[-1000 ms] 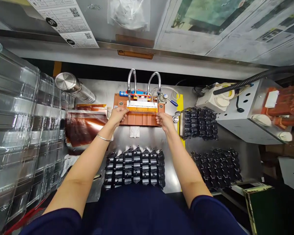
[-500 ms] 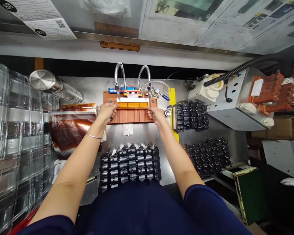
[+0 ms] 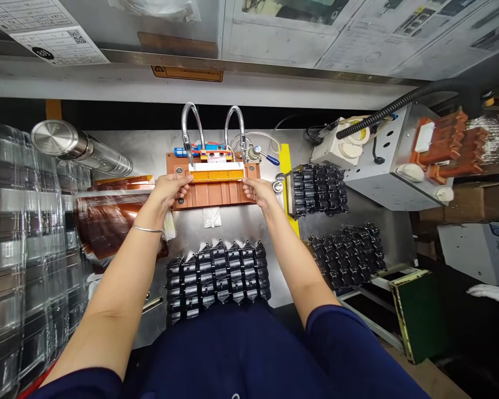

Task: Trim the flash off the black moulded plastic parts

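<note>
An amber film strip point(image 3: 217, 175) with rows of small dark marks lies across an orange-brown fixture point(image 3: 216, 194), along the lower side of a white bar point(image 3: 216, 166). My left hand point(image 3: 172, 188) pinches the strip's left end between thumb and fingers. At its right end, my right hand point(image 3: 260, 191) is closed in the same kind of pinch. Two bendable metal hoses point(image 3: 234, 119) arch over the back of the fixture, their nozzles pointing down near the bar. A blue-handled valve or lever point(image 3: 271, 159) sits at the fixture's back right.
Black moulded parts stand in rows in front point(image 3: 218, 277) and at right point(image 3: 318, 191). Stacked amber sheets point(image 3: 112, 221) lie left, near a steel flask point(image 3: 81, 147). Clear plastic trays point(image 3: 25, 249) rise at far left. A grey machine box point(image 3: 382, 160) stands right.
The view has shifted, so most things appear slightly further left. Both hands stay at the ends of the film strip, which has hardly moved against the fixture.
</note>
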The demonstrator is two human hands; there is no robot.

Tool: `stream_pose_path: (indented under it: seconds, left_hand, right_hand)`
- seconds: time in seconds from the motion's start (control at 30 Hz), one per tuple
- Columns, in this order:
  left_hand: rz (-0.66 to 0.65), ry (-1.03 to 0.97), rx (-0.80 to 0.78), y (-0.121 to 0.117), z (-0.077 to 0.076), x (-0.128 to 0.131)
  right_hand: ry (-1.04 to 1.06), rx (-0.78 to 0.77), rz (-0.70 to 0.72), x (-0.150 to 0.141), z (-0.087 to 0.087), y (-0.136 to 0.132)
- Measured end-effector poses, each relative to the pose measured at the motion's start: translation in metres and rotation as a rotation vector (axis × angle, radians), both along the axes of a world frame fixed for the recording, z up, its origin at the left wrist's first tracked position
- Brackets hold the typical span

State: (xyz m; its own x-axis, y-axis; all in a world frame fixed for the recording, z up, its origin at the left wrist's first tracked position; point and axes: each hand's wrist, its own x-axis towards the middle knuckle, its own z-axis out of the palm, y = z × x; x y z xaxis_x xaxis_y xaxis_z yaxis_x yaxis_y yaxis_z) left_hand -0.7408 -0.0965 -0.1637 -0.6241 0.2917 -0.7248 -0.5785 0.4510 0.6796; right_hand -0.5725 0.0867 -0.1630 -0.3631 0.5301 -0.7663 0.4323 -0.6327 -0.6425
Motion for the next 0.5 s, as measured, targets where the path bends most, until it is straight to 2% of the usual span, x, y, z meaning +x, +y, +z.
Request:
stream_pose_path:
  seconds: [0.07, 0.13, 0.2, 0.3, 0.4, 0.5]
  left_hand:
    - [-0.033, -0.036, 0.019, -0.007, 0.005, -0.005]
    - [-0.044, -0.040, 0.044, -0.019, 0.010, -0.007]
    - [-0.028, -0.008, 0.056, -0.037, 0.014, -0.002]
    - [0.062, 0.065, 0.041, -0.065, 0.015, 0.017]
    - [0.136, 0.097, 0.054, -0.085, 0.017, 0.046]
    - [0.152, 0.124, 0.104, -0.092, 0.022, 0.070]
  right_hand:
    - [0.030, 0.007, 0.017, 0.015, 0.003, -0.003]
    - [0.063, 0.090, 0.040, 0.046, 0.004, -0.012]
    - [0.061, 0.252, 0.070, 0.095, 0.002, -0.030]
    - [-0.079, 0.446, 0.169, 0.179, -0.008, -0.073]
    - [-0.160, 0.400, 0.311, 0.246, -0.018, -0.123]
    - [-0.117, 0.330, 0.367, 0.277, -0.022, -0.149]
